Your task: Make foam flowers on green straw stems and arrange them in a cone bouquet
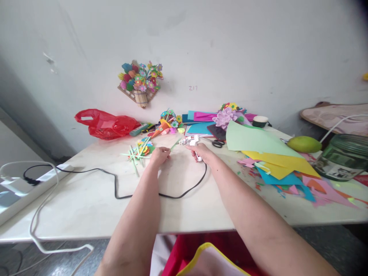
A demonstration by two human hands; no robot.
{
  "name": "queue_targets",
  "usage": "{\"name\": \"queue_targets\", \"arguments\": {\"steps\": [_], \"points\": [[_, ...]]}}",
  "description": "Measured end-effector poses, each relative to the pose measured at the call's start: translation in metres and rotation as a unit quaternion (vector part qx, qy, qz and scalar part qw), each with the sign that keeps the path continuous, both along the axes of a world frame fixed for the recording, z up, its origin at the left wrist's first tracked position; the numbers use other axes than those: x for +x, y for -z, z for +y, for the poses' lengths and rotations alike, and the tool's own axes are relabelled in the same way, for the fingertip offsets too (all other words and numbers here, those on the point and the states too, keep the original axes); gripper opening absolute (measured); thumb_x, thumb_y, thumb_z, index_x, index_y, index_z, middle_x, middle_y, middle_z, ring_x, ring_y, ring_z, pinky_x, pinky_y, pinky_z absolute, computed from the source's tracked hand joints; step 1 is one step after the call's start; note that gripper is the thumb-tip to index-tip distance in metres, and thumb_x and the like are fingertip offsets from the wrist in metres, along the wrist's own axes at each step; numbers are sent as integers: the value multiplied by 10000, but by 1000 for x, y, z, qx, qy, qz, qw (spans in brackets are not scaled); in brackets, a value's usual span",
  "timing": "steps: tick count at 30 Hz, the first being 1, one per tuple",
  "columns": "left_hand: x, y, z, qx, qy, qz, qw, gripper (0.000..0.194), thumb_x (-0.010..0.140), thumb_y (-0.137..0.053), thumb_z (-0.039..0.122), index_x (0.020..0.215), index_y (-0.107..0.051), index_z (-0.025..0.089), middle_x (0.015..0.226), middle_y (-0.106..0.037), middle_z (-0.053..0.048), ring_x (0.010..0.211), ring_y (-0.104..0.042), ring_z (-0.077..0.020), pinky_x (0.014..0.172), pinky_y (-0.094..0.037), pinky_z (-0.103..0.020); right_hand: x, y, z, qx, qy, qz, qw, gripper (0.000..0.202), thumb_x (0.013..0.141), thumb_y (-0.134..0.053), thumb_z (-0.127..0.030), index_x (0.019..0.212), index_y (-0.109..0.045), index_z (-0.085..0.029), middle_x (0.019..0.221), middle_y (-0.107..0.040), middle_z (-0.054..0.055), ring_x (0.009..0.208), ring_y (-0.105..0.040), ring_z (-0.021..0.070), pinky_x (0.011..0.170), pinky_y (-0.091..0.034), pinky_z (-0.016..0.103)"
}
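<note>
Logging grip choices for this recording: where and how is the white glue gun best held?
Probably by its handle, from the near right side, as the right hand does. On this glue gun the handle drops toward the person, while the nozzle end points left, toward the left hand, so that grip stays clear of the tip.

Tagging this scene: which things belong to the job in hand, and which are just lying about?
In the job, likely: white glue gun in the right hand, its black cord, green strip in the left hand, loose green strips.
Lying about, apparently: red plastic bag, green fruit, glass jar.
</note>
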State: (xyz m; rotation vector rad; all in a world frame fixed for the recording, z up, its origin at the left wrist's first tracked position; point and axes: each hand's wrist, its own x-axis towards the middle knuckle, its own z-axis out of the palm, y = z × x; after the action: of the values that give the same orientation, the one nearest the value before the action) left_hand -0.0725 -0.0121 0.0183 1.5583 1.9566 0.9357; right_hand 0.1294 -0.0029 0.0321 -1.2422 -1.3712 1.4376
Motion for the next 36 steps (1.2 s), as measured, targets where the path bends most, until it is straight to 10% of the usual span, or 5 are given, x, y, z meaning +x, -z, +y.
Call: {"name": "queue_targets", "arguments": {"steps": [36], "points": [[0,-5,-5,-9,-6,15,1000,274,724,-587,340,910,-694,169,623,-673,-23,422,-481,-84,432,-360,-184,0,5,9,8,67,19,998,308,746,-645,-333,574,-456,-161,392,-436,-60,278,-404,75,293,-359,204]]}}
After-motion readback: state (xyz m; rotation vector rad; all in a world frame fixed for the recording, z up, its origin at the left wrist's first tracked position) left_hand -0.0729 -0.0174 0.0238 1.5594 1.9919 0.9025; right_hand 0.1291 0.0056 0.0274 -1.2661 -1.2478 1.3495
